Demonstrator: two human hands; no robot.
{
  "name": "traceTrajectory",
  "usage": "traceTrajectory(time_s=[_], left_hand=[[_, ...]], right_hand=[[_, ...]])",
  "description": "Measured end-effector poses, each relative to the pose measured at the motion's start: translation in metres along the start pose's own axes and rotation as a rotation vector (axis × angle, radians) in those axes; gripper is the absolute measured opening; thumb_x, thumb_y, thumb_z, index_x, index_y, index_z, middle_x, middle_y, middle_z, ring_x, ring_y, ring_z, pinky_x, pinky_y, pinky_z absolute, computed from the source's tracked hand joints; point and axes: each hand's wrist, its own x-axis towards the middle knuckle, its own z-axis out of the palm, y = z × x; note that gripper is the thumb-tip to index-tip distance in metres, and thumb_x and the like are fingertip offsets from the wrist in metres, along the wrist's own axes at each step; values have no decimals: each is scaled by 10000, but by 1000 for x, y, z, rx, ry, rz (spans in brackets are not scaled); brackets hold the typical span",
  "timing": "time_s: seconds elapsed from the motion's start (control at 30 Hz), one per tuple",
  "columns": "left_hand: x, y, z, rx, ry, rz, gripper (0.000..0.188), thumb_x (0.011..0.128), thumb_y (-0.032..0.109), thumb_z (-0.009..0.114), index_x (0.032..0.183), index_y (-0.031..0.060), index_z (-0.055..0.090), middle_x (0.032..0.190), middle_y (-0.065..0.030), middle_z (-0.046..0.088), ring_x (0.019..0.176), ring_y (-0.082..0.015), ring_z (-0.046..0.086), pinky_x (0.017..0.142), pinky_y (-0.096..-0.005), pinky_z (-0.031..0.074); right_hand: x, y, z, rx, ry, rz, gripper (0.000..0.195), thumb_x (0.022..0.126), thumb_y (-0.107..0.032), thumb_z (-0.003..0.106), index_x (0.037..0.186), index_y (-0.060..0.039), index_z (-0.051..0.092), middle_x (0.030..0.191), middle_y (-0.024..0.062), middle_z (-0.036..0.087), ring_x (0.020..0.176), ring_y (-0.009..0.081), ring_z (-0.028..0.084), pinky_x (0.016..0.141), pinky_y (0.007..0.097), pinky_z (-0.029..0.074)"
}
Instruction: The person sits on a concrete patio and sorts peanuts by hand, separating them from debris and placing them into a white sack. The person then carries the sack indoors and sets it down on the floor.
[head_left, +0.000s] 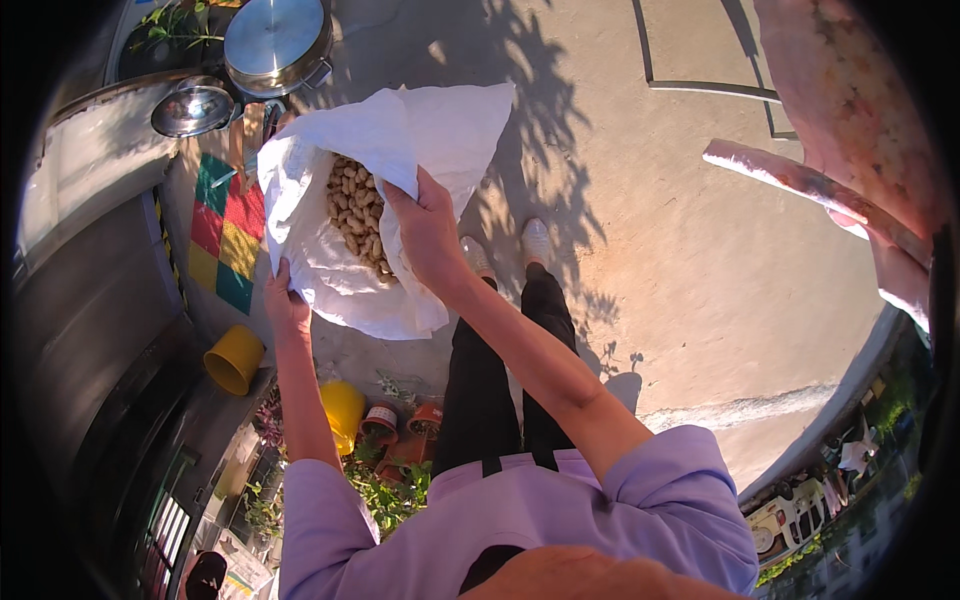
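A white woven sack (465, 127) is held up in front of me, its mouth spread wide. Many unshelled peanuts (356, 214) lie inside, against the pale inner wall. My left hand (287, 300) grips the sack's lower left edge, thumb up. Higher and to the right, my right hand (427, 232) pinches the folded rim beside the peanuts. Some fingertips of both hands are hidden by the cloth.
A large lidded metal pot (276, 45) and a shiny metal bowl or lid (193, 109) stand beyond the sack. At left are a coloured checkered mat (225, 232) and a yellow bucket (234, 360). Flowerpots (381, 421) sit near my legs; patterned bedding (847, 112) hangs at right.
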Motion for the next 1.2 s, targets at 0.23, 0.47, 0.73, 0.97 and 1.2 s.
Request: traceTrajectory(time_s=[0.23,0.47,0.73,0.97,1.2], left_hand=[[17,-22,-76,116,208,-89,264,976,28,566,1227,-52,549,1180,-141,645,1050,-248,647,900,-384,541],[46,-121,-95,34,454,-25,279,880,-67,619,1147,-4,575,1019,-89,639,874,-217,643,750,-336,532],[-1,-126,-147,-115,422,-9,253,868,-34,648,1115,-12,597,978,-101,653,828,-200,632,711,-331,518],[-38,-174,-152,355,191,-288,270,867,71,676,1119,3,610,975,-109,660,861,-195,634,739,-363,523],[48,-56,-158,38,237,-5,207,891,68,620,1063,-46,638,905,-143,662,789,-241,648,677,-413,517]], right_hand=[[49,102,4,-144,69,149,253,1008,-251,578,1006,1,612,884,18,577,828,113,481,772,316,418],[60,172,-42,-229,22,306,282,964,-236,623,1094,12,660,959,70,677,842,145,606,747,319,483],[-33,185,-54,-598,18,172,584,860,-212,762,1308,26,471,1232,117,588,1094,228,599,936,370,474],[-78,274,-107,-749,231,328,545,859,-218,739,1285,52,532,1126,155,599,1035,304,575,831,446,472],[-32,227,39,-515,263,40,241,959,-106,605,1153,36,607,1033,90,630,895,229,604,793,394,466]])
